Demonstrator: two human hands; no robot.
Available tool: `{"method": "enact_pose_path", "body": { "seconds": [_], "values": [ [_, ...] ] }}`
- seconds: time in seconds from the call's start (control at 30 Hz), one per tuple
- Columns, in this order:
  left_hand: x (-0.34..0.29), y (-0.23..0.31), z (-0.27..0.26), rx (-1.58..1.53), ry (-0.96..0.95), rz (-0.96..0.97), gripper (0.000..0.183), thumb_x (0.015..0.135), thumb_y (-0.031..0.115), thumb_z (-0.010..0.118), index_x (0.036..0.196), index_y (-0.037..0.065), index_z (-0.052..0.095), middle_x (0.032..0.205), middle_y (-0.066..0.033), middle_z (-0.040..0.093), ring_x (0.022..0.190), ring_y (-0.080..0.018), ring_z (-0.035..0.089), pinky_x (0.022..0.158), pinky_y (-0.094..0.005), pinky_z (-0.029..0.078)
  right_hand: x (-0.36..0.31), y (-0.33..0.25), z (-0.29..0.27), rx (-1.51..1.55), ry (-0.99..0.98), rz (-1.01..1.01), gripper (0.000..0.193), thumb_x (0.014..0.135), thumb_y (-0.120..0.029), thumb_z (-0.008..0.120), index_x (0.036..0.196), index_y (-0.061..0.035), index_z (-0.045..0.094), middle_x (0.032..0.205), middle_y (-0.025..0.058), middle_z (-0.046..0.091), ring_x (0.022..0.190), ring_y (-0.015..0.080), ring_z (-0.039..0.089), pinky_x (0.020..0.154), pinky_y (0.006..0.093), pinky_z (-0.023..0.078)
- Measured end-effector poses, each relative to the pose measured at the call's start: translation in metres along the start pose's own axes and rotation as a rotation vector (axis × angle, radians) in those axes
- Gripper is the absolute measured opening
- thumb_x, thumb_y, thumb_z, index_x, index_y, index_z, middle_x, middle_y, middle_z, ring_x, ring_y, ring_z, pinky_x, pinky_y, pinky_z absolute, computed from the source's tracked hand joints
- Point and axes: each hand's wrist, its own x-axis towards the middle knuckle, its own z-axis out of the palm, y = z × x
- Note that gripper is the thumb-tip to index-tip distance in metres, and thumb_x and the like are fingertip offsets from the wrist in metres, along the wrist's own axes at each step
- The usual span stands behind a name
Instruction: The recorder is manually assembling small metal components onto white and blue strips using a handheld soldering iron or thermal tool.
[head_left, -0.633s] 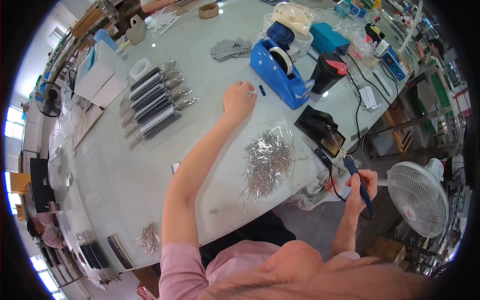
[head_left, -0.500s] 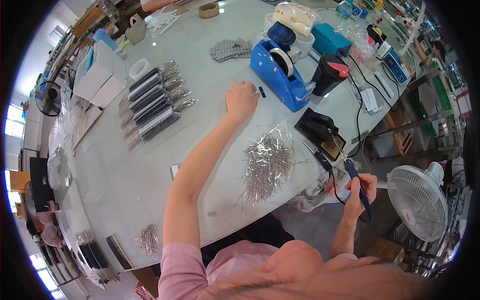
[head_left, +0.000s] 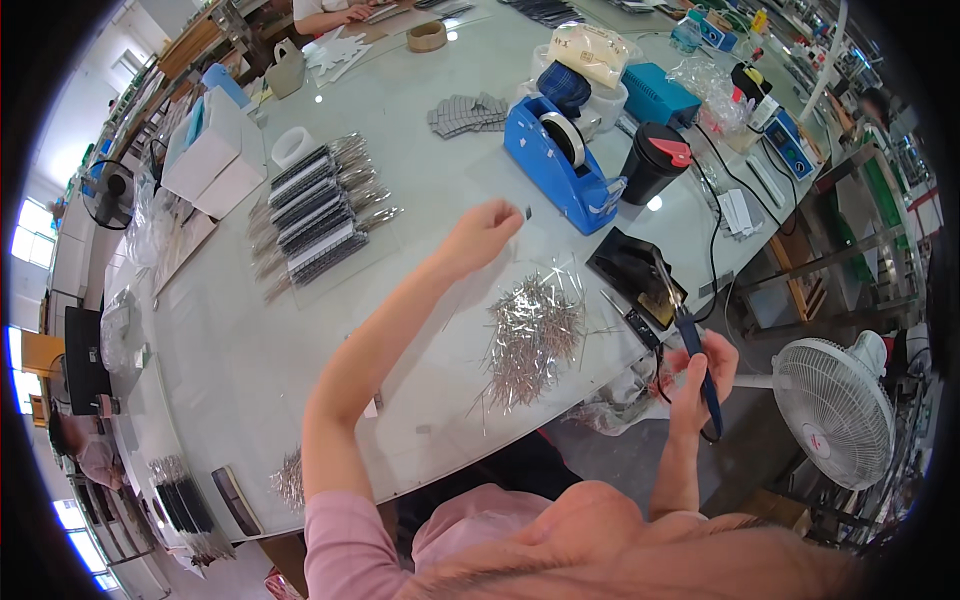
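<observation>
My left hand (head_left: 484, 236) is over the middle of the table, its fingers closed in a pinch on a small dark piece (head_left: 528, 213) at the fingertips. What the piece is, I cannot make out. Down at the right, past the table's front edge, my right hand (head_left: 704, 378) grips a soldering iron (head_left: 698, 352) with a blue handle. Its metal tip points up over the black soldering stand (head_left: 628, 268). Between my hands lies a loose heap of thin shiny metal leads (head_left: 532, 340). The blue tape dispenser (head_left: 560, 165) stands just beyond my left hand.
Bundled dark strips with wire leads (head_left: 318, 212) lie at the left. A black cup (head_left: 655, 165) and teal box (head_left: 660, 95) stand at the back right. A white fan (head_left: 832, 410) is beside my right hand. Another person's hand (head_left: 350, 14) shows at the far edge.
My left hand has drawn nearer, and a small dark piece is now at its pinched fingertips. My right hand has shifted slightly left with the soldering iron; the view has shifted a little.
</observation>
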Motion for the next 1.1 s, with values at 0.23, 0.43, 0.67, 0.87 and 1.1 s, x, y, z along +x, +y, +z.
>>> {"method": "enact_pose_path", "body": {
  "seconds": [0.23,0.43,0.67,0.87,1.1],
  "values": [
    [-0.139,0.005,0.025,-1.485,-0.616,-0.092,0.023,0.098,0.027,0.059,0.108,0.007,0.057,0.101,-0.0018,0.057,0.093,-0.0145,0.056,0.084,-0.0335,0.048,-0.008,-0.021,0.077,0.205,-0.366,-0.09,0.024,0.089,0.004,0.059,0.11,-0.0009,0.051,0.106,0.0106,0.046,0.095,0.026,0.069,0.081,0.0317,0.054],
    [-0.196,-0.001,0.03,-1.554,-0.613,-0.019,0.029,0.097,0.029,0.062,0.115,0.007,0.058,0.107,-0.0018,0.057,0.095,-0.0143,0.054,0.085,-0.0326,0.046,-0.039,-0.077,0.126,0.573,-0.624,0.345,0.043,0.083,0.007,0.07,0.116,-0.0064,0.047,0.111,0.0113,0.056,0.1,0.0209,0.067,0.087,0.0328,0.054],
    [-0.237,-0.014,0.018,-1.426,-0.484,-0.066,0.032,0.097,0.031,0.063,0.116,0.006,0.057,0.108,-0.0001,0.059,0.097,-0.0121,0.055,0.085,-0.0308,0.046,-0.062,-0.085,0.141,0.567,-0.677,0.175,0.043,0.081,0.007,0.071,0.115,-0.0043,0.048,0.108,0.0092,0.056,0.087,0.0179,0.069,0.08,0.0275,0.052],
    [-0.272,-0.021,-0.004,-0.809,0.047,0.058,0.029,0.097,0.022,0.06,0.119,0.004,0.057,0.106,-0.0007,0.061,0.096,-0.0085,0.054,0.084,-0.0252,0.043,-0.071,-0.089,0.148,0.416,-0.718,0.112,0.04,0.079,0.006,0.073,0.112,-0.0033,0.051,0.103,0.0069,0.052,0.085,0.0172,0.068,0.072,0.0262,0.05],
    [-0.282,-0.011,0.024,-0.713,0.326,0.054,0.022,0.095,0.022,0.064,0.102,0.002,0.066,0.092,-0.0002,0.065,0.084,-0.0051,0.056,0.069,-0.021,0.042,-0.101,-0.078,0.16,0.419,-0.599,-0.038,0.041,0.079,0.006,0.072,0.112,-0.0041,0.05,0.107,0.007,0.048,0.082,0.0173,0.068,0.074,0.0263,0.049]
  ]
}}
